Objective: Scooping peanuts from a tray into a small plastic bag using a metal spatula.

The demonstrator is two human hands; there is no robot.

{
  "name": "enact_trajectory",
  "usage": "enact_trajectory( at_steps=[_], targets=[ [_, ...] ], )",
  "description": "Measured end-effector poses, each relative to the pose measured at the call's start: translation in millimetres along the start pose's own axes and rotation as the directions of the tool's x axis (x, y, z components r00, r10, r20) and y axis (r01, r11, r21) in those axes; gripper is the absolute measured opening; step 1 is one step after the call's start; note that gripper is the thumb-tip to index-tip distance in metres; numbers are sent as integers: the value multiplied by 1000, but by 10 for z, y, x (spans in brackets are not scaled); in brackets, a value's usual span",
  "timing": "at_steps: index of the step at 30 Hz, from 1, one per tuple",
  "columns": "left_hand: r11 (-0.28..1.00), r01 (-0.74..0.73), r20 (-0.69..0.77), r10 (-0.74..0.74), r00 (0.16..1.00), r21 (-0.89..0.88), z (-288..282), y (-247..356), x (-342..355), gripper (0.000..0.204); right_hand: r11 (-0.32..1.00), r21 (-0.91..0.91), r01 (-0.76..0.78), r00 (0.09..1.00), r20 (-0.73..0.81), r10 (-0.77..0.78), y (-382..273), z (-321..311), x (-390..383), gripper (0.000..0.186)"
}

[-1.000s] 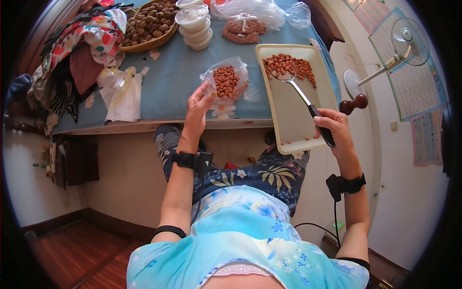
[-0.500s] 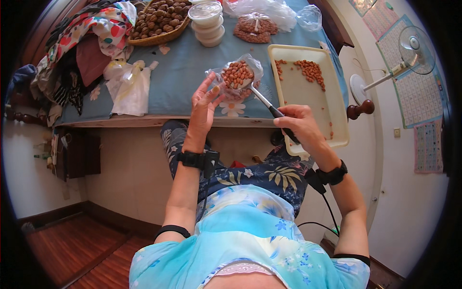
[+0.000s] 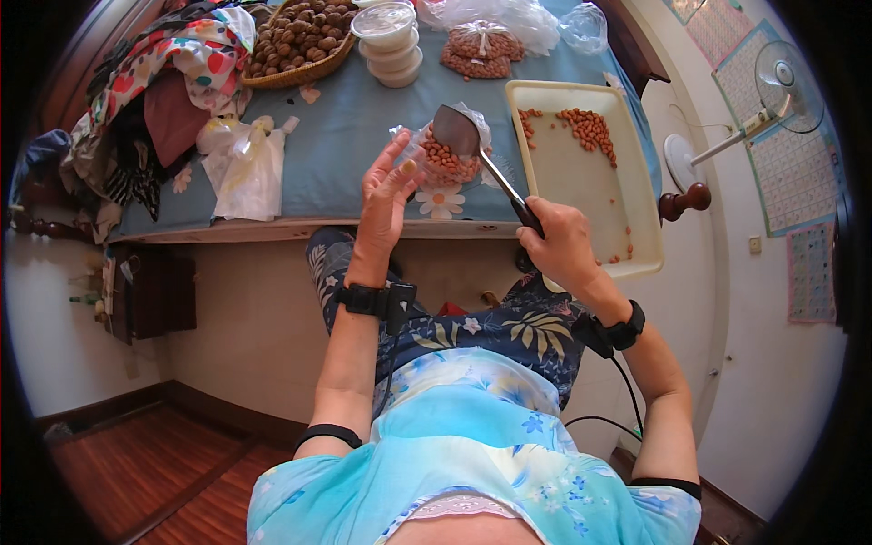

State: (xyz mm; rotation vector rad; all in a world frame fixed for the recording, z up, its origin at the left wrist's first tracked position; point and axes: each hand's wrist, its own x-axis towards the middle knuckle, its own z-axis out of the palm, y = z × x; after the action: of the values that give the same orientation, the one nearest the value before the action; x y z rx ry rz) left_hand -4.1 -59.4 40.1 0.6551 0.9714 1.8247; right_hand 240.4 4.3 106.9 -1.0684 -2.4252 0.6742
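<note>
A metal spatula [image 3: 456, 132] with a black handle is in my right hand [image 3: 563, 238], fingers wrapped round the handle. Its blade is turned over above a clear plastic bag [image 3: 477, 116], back side up. Reddish peanuts [image 3: 443, 165] lie inside the bag, partly hidden by the blade. My left hand [image 3: 389, 191] is at the bag's left side, with the rim of the plastic between thumb and fingers. To the right stands a cream tray [image 3: 572, 195], with peanuts heaped at its far end and several loose ones near its front right corner.
Behind the bag are stacked white tubs [image 3: 392, 68], a tied bag of peanuts [image 3: 477, 59] and a basket of walnuts [image 3: 300, 41]. Clothes [image 3: 173, 82] and white plastic bags [image 3: 245, 173] lie on the left. Beyond the tray stands a fan [image 3: 718, 150].
My right hand has rolled the spatula over. The peanuts on its blade have dropped into the bag. My left hand stays at the bag.
</note>
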Motion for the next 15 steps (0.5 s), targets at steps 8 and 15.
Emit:
enact_trajectory(
  at_steps=[8,15],
  targets=[
    [997,-33,42,30,999,64,-7,110,10,54,967,234,-100,986,-107,128,118,-458,-78,23],
    [998,-7,31,5,1000,57,-34,84,19,52,714,499,-491,863,169,475,646,-1163,-389,18]
  ],
)
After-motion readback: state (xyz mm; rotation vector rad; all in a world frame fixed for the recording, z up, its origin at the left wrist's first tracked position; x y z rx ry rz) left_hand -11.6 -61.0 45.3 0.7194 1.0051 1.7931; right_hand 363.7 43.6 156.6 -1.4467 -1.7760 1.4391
